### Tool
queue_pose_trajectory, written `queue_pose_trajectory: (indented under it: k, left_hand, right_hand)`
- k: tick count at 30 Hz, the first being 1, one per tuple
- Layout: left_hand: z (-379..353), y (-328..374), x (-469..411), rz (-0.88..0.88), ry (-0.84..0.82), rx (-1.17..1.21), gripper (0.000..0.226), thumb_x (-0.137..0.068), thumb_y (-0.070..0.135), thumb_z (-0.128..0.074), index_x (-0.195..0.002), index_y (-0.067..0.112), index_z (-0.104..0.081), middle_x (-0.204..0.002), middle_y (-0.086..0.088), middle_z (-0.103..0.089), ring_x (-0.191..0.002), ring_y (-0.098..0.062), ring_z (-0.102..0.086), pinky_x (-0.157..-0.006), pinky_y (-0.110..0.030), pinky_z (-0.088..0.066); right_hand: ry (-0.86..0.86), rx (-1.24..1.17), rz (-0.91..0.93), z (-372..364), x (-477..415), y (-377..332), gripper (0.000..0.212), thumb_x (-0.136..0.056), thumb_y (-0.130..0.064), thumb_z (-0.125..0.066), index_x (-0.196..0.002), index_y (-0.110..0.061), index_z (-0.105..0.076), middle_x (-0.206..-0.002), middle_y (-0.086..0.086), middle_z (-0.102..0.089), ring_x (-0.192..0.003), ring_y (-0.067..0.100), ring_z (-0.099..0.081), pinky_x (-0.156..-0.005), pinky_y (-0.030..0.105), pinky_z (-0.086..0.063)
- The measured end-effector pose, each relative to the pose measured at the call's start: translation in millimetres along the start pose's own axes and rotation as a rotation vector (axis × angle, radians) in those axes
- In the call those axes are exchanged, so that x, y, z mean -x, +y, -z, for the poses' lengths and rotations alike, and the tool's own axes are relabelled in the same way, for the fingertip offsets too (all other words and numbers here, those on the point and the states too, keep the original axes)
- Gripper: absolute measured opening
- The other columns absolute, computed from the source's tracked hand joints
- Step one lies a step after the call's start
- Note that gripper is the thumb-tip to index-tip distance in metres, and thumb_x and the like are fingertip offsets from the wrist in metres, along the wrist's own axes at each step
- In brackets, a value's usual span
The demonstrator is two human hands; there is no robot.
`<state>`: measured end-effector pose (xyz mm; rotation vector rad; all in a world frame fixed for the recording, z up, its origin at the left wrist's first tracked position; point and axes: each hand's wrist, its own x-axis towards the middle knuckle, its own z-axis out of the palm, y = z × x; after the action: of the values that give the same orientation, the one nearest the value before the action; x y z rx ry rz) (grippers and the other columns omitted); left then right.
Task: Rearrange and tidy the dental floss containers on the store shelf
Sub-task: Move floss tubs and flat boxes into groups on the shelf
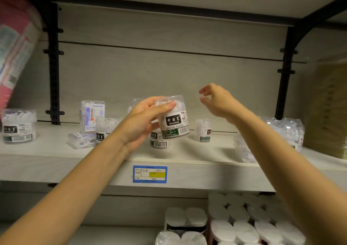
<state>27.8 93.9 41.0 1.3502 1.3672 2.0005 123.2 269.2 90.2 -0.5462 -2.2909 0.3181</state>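
Both bare forearms reach up from the btm corners toward the middle shelf (56, 150). Under them, on the lower shelf, stand rows of white-lidded jars (244, 222); contents can't be made out.

The left hand (144, 120) grips a clear floss tub (173, 120), held off the shelf near ctr and tilted a bit. The thumb lies across its upper front and the fingers wrap behind. Inside are white floss picks, and the label reads "DENTAL FLOSS" w/ a barcode. Just below and behind it a second tub (158, 142) stands on the shelf, partly hidden.

The right hand (216, 102) hangs in the air just right of the held tub, wrist bent and fingers loosely curled, holding and touching nothing.

Also on the shelf:
- a far-left tub (18, 126) of the same brand, picks inside
- an upright rectangular box (93, 116) marked "50"
- a flat box (80, 140) lying in front of it
- a half-hidden tub (105, 128) behind the left forearm
- a small tub (203, 130) right of ctr
- clear packs (287, 130) w/ white picks at far right

A blue price tag (149, 174) sits on the shelf's front edge.
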Motion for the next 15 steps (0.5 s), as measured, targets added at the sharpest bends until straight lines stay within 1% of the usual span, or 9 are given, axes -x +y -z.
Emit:
queue_pose_trajectory:
  k: [1,3,5,8,9,10,12,13,15]
  left_hand:
    - [2.6,-0.1,0.3,0.000,0.006,-0.009,0.054,-0.063,0.034,-0.070,-0.111,0.011,-0.062,-0.091,0.005,-0.069,-0.084,-0.006,-0.065,-0.069,-0.018,-0.053]
    - [7.2,-1.0,1.7,-0.007,0.017,-0.011,0.053,-0.060,0.035,-0.071,-0.108,0.013,-0.063,-0.086,0.008,-0.070,-0.081,-0.004,-0.065,-0.066,-0.016,-0.053]
    - [11.9,-2.5,4.3,-0.008,0.024,-0.013,0.051,-0.058,0.036,-0.072,-0.104,0.016,-0.063,-0.082,0.011,-0.070,-0.079,-0.002,-0.065,-0.065,-0.016,-0.052]
    - [20.8,-5.2,8.0,0.001,0.026,-0.029,0.048,-0.060,0.036,-0.072,-0.103,0.017,-0.065,-0.088,0.008,-0.070,-0.084,-0.004,-0.065,-0.068,-0.018,-0.051]
    - [23.8,-5.4,9.2,0.003,0.029,-0.032,0.047,-0.062,0.035,-0.072,-0.104,0.017,-0.065,-0.090,0.007,-0.070,-0.085,-0.005,-0.065,-0.068,-0.018,-0.051]
    - [26.8,-5.4,10.3,0.003,0.033,-0.035,0.045,-0.063,0.033,-0.073,-0.104,0.017,-0.065,-0.090,0.007,-0.071,-0.084,-0.004,-0.066,-0.068,-0.018,-0.052]
    - [32.1,-5.1,12.0,-0.003,0.037,-0.038,0.039,-0.065,0.032,-0.075,-0.101,0.019,-0.066,-0.088,0.008,-0.071,-0.082,-0.003,-0.066,-0.066,-0.017,-0.052]
    - [34.5,-5.1,12.9,-0.006,0.038,-0.039,0.037,-0.065,0.033,-0.075,-0.099,0.020,-0.067,-0.088,0.008,-0.072,-0.081,-0.003,-0.066,-0.066,-0.017,-0.052]
    - [38.3,-5.4,14.1,-0.007,0.039,-0.040,0.038,-0.062,0.034,-0.075,-0.097,0.020,-0.068,-0.088,0.007,-0.071,-0.083,-0.004,-0.066,-0.068,-0.018,-0.053]
  right_hand:
    - [-0.066,0.157,-0.029,-7.0,-14.4,2.8,0.037,-0.092,-0.020,-0.046,-0.128,-0.010,-0.048,-0.133,0.015,-0.047,-0.122,0.032,-0.045,-0.100,0.037,-0.037]
    - [-0.219,0.353,-0.122,-25.0,-32.5,9.4,0.042,-0.092,-0.020,-0.047,-0.131,-0.007,-0.044,-0.136,0.018,-0.045,-0.124,0.036,-0.044,-0.099,0.037,-0.038]
    - [-0.340,0.436,-0.180,-41.1,-38.7,15.6,0.044,-0.091,-0.023,-0.049,-0.130,-0.004,-0.045,-0.135,0.017,-0.048,-0.122,0.034,-0.047,-0.095,0.035,-0.041]
    - [-0.393,0.446,-0.248,-53.0,-42.2,21.7,0.043,-0.089,-0.024,-0.048,-0.128,-0.007,-0.044,-0.130,0.015,-0.050,-0.117,0.033,-0.049,-0.086,0.033,-0.042]
    - [-0.406,0.450,-0.261,-53.9,-42.8,21.8,0.039,-0.088,-0.022,-0.047,-0.124,-0.009,-0.047,-0.125,0.014,-0.052,-0.112,0.032,-0.052,-0.080,0.032,-0.042]
    - [-0.435,0.459,-0.266,-53.9,-43.6,21.7,0.032,-0.087,-0.021,-0.047,-0.117,-0.010,-0.050,-0.114,0.012,-0.055,-0.103,0.031,-0.054,-0.073,0.028,-0.041]
    - [-0.511,0.495,-0.274,-51.5,-44.8,21.4,0.020,-0.084,-0.021,-0.047,-0.101,-0.012,-0.054,-0.088,0.005,-0.055,-0.078,0.024,-0.055,-0.058,0.023,-0.038]
    - [-0.538,0.522,-0.283,-50.0,-45.5,21.5,0.016,-0.083,-0.021,-0.047,-0.095,-0.012,-0.054,-0.081,0.004,-0.054,-0.069,0.021,-0.053,-0.052,0.022,-0.037]
    - [-0.552,0.579,-0.297,-46.8,-47.4,21.1,0.011,-0.081,-0.023,-0.049,-0.084,-0.013,-0.053,-0.079,0.004,-0.054,-0.061,0.018,-0.051,-0.050,0.021,-0.039]
